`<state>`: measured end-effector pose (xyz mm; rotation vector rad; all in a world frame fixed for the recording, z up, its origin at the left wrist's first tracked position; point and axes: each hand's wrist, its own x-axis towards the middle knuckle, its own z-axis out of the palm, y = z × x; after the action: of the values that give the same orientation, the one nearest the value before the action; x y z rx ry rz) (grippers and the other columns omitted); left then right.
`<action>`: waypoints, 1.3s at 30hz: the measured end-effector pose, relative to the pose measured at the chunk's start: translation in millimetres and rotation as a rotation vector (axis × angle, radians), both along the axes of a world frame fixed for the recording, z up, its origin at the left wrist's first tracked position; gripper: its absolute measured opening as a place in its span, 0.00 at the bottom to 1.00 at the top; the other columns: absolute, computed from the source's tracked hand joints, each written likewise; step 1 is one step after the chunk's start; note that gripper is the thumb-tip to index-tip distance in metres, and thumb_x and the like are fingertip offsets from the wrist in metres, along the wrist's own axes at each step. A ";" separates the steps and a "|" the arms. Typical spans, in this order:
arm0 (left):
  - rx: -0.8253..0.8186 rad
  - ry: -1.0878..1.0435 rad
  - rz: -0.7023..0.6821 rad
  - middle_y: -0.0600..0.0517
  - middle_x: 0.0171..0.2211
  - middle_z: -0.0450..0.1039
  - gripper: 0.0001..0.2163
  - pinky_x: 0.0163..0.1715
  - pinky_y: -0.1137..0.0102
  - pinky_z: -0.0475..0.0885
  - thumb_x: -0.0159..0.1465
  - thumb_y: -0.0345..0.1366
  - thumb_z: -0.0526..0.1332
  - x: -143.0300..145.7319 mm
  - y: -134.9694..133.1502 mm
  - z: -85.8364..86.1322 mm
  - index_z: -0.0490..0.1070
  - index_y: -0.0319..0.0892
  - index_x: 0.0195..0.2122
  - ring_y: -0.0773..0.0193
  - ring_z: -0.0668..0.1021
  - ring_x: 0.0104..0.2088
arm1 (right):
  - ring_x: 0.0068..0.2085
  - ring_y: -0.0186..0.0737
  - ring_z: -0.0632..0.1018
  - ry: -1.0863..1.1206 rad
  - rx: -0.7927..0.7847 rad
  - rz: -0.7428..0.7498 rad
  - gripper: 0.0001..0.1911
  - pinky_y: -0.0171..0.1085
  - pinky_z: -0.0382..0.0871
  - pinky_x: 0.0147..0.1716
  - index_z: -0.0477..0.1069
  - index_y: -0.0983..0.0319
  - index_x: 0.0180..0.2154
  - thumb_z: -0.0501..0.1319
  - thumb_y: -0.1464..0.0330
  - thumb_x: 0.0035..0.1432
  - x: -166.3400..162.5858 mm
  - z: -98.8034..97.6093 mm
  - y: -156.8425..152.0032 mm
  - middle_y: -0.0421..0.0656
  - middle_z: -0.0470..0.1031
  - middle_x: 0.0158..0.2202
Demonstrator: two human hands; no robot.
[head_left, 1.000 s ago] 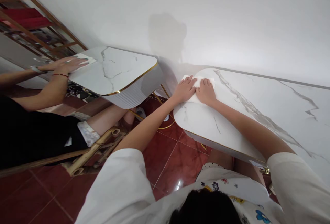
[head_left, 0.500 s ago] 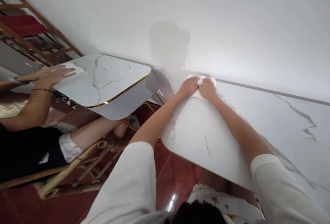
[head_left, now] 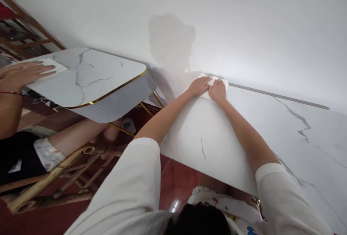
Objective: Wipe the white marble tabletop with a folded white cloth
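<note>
Cloth [head_left: 224, 83], white and soft-looking, lay flat at the far left corner of the marble table [head_left: 217, 137], close against the wall [head_left: 244, 29]. Its long axis seemed to run along the table's far edge, parallel to the wall, with one end showing past the right hand and a corner peeking out beyond the left. The hands covered most of the middle, so its full outline could not be told.

Both arms were stretched far forward and nearly straight, bare from the short white sleeves onward, and converged on the cloth. The left hand [head_left: 200, 85] lay palm down on the cloth's left part, fingers extended and held together, pointing toward the wall. The right hand [head_left: 217, 91] lay flat just beside it, touching it thumb-side, fingers likewise straight and together. Neither hand was curled around anything; both were spread flat on top of the cloth.

The tabletop was smooth, glossy white stone with thin grey veins and a rounded near-left corner. To the left stood a second table [head_left: 89, 79] of the same veined surface, with a gold rim and ribbed white side. On its far left edge another person's hand [head_left: 21, 76] rested flat on a second pale cloth [head_left: 55, 67].
</note>
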<state>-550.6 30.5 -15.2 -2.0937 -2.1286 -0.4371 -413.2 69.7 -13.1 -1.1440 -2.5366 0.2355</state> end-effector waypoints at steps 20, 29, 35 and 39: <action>-0.027 0.032 -0.047 0.42 0.66 0.60 0.25 0.67 0.60 0.54 0.69 0.40 0.42 43.2 -146.0 4.5 0.58 0.36 0.64 0.58 0.60 0.67 | 0.68 0.60 0.56 0.027 -0.008 0.053 0.31 0.54 0.50 0.64 0.53 0.82 0.64 0.45 0.69 0.65 46.1 1.0 -136.7 0.65 0.54 0.67; -0.041 0.043 -0.034 0.43 0.67 0.58 0.26 0.68 0.58 0.53 0.68 0.40 0.43 52.7 -200.7 2.3 0.57 0.36 0.65 0.58 0.59 0.68 | 0.68 0.59 0.55 0.055 -0.025 0.094 0.31 0.55 0.48 0.65 0.54 0.83 0.64 0.47 0.69 0.65 58.0 2.5 -188.0 0.66 0.54 0.67; -0.019 0.065 0.030 0.42 0.65 0.60 0.27 0.67 0.58 0.55 0.67 0.40 0.41 69.4 -238.4 -0.2 0.58 0.35 0.64 0.57 0.61 0.67 | 0.68 0.58 0.55 0.016 -0.032 0.142 0.31 0.53 0.49 0.65 0.54 0.81 0.64 0.47 0.68 0.66 74.3 7.1 -219.9 0.64 0.53 0.67; -0.005 0.059 0.072 0.43 0.65 0.60 0.27 0.67 0.57 0.56 0.67 0.41 0.41 88.2 -257.8 -1.8 0.58 0.38 0.65 0.55 0.62 0.66 | 0.69 0.56 0.55 -0.001 -0.020 0.196 0.31 0.51 0.48 0.66 0.53 0.81 0.65 0.46 0.68 0.66 91.9 8.3 -233.4 0.64 0.53 0.68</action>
<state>-462.4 -227.3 -17.0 -1.9987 -2.1659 -0.3576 -321.3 -163.7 -4.7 -0.9018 -2.6543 0.3099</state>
